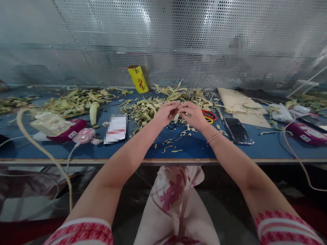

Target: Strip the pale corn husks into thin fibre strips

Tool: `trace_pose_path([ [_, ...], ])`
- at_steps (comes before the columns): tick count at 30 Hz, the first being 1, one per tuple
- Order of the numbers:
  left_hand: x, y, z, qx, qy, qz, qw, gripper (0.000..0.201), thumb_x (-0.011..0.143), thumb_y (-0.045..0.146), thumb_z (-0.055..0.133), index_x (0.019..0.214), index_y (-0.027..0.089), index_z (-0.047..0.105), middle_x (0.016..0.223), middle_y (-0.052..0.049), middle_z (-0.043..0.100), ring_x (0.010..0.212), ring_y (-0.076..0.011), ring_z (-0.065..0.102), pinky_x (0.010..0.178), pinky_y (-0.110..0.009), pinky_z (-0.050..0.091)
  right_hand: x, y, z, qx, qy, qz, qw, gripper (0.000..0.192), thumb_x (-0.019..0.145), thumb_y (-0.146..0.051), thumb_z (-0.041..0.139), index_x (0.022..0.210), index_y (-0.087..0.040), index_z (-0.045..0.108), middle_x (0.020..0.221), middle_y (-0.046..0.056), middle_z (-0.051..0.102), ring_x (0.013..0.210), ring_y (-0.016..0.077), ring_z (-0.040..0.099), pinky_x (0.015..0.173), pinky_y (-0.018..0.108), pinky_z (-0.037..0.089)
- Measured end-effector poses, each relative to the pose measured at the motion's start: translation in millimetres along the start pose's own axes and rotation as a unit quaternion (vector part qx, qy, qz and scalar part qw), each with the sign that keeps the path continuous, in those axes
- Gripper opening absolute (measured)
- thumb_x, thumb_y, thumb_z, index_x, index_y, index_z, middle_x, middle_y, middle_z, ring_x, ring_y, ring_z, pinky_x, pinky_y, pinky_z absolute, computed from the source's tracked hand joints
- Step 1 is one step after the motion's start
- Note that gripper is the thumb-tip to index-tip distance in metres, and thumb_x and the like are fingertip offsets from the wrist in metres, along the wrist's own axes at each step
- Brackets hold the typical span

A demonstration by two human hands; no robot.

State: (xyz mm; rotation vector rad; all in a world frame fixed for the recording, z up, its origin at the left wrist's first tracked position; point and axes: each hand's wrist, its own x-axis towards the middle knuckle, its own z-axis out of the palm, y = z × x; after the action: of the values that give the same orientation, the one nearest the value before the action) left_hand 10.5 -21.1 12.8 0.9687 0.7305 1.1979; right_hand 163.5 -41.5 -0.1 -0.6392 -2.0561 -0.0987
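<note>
My left hand (166,113) and my right hand (193,114) meet above the middle of a blue table (194,144). Together they pinch a small pale strip of plant husk (176,117) between the fingertips. The piece is mostly hidden by the fingers. Just behind the hands lies a heap of pale green husk scraps (149,107). Small shreds (173,149) are scattered on the table below the hands. Red and yellow rubber bands (209,116) lie right beside my right hand.
A yellow roll (138,79) leans at the perforated metal back wall. A black phone (238,130) lies to the right, cardboard (238,102) behind it. On the left are a white phone (116,128), a pink device (83,135), a pale vegetable (93,113) and more husks (74,99). Cables trail over both sides.
</note>
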Motion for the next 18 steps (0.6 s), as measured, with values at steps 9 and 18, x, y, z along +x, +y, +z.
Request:
trace_pose_path([
  [9, 1.7, 1.1, -3.1, 0.044, -0.071, 0.064, 0.994, 0.007, 0.074, 0.014, 0.069, 0.082, 0.015, 0.069, 0.067, 0.000, 0.063, 0.061, -0.0068, 0.058, 0.068, -0.022, 0.050, 0.5, 4.8, -0.9, 0.036, 0.053, 0.088, 0.994, 0.015, 0.083, -0.021, 0.055, 0.083, -0.023, 0.070, 0.092, 0.007, 0.067, 0.089, 0.0196, 0.062, 0.081, 0.038, 0.053],
  [18, -4.4, 3.6, 1.0, 0.082, -0.070, 0.093, 0.990, 0.014, 0.072, 0.010, 0.070, 0.080, 0.015, 0.060, 0.068, 0.001, 0.060, 0.065, -0.0071, 0.058, 0.071, -0.024, 0.049, 3.2, 8.7, -3.6, 0.094, 0.093, 0.157, 0.979, 0.026, 0.085, -0.042, 0.057, 0.074, -0.020, 0.066, 0.083, 0.006, 0.066, 0.078, 0.0176, 0.060, 0.070, 0.033, 0.050],
])
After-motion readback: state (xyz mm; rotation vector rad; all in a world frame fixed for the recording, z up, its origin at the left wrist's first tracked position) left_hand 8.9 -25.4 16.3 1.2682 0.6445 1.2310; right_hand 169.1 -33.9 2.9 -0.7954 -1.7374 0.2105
